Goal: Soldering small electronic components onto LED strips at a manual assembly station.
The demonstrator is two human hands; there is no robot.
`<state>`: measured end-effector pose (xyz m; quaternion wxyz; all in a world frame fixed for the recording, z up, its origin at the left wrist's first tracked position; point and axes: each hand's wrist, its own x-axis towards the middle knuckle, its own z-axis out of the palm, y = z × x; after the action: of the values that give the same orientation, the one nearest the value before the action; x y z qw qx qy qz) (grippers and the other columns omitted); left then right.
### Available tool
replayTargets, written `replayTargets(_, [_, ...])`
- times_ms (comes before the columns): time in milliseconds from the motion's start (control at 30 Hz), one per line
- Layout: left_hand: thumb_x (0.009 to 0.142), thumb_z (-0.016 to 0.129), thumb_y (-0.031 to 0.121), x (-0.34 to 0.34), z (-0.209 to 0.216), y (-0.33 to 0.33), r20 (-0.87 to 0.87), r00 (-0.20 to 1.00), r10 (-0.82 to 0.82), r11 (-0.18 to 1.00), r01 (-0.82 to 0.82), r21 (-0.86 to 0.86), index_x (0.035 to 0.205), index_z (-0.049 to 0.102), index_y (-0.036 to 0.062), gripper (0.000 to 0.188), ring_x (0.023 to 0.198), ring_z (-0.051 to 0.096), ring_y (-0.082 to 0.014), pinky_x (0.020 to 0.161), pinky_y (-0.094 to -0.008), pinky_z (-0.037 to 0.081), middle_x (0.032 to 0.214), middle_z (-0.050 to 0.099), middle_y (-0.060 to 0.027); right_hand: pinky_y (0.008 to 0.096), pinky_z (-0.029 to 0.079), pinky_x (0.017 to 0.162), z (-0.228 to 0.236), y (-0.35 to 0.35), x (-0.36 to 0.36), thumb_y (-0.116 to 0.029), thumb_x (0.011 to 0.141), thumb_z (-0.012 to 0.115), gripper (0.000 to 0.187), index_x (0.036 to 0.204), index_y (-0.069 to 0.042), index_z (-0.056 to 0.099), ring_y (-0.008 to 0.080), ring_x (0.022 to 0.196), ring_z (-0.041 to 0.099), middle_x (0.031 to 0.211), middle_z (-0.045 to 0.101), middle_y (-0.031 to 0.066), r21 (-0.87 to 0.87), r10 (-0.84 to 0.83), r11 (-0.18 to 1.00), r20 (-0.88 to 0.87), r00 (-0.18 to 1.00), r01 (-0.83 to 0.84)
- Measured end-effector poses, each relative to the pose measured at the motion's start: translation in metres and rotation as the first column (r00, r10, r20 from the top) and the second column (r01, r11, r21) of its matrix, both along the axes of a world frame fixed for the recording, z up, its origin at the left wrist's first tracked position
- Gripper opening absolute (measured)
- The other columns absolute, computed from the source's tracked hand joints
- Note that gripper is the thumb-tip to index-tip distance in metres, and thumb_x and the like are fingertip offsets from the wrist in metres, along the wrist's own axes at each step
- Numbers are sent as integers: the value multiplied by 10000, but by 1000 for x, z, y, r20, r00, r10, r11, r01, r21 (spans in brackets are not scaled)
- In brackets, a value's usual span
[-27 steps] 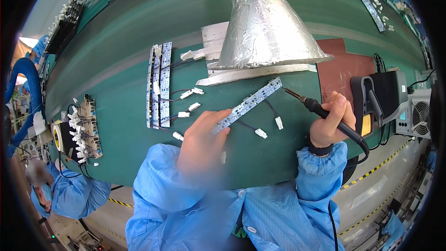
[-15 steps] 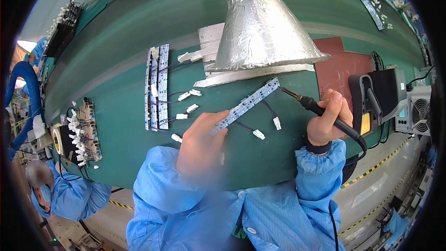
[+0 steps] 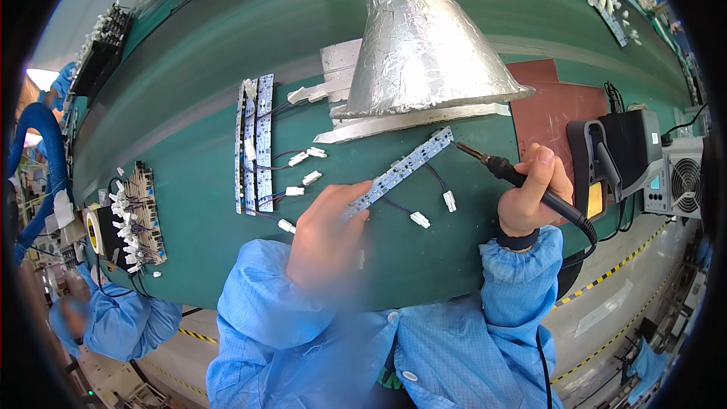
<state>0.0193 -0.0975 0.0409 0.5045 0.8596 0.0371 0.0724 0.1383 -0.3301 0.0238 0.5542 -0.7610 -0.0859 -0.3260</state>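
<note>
My left hand (image 3: 327, 235) is closed on the near end of a narrow circuit board strip (image 3: 409, 167), which slants up to the right above the green mat. Two thin leads with white connectors hang off its right side, one ending in a connector (image 3: 450, 201) and the other in a second connector (image 3: 419, 219). In my right hand (image 3: 535, 191) is a black soldering iron (image 3: 522, 177), its tip pointing left close to the strip's far end. A small gap shows between tip and strip. Part of my left hand is blurred.
A foil-covered fume hood (image 3: 432, 45) hangs at the far middle. Several wired board strips (image 3: 263, 144) lie left of my left hand. The soldering station (image 3: 628, 151) stands at right beside a reddish-brown pad (image 3: 545, 113). A co-worker's blue sleeve (image 3: 129, 326) shows at lower left.
My hands, the strip and the soldering iron hold nearly the same place. At the far right, another person's gloved hand has come over a board strip.
</note>
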Motion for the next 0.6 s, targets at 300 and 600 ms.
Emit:
replayTargets(300, [810, 705, -66, -2, 11, 0, -62, 997, 39, 999, -38, 23, 1186, 657, -32, 381, 994, 677, -316, 879, -345, 520, 1084, 677, -191, 267, 358, 571, 11, -3, 9, -182, 1002, 534, 428, 611, -30, 452, 116, 538, 395, 567, 423, 34, 312, -96, 947, 37, 995, 80])
replayTargets(600, [794, 739, 46, -62, 43, 40, 167, 986, -19, 947, -36, 320, 1165, 666, -75, 397, 894, 672, -264, 791, -322, 515, 1010, 690, -201, 271, 298, 559, 10, -16, 9, -79, 988, 545, 399, 626, -47, 382, 121, 572, 348, 603, 342, 17, 475, 2, 879, 89, 996, -45])
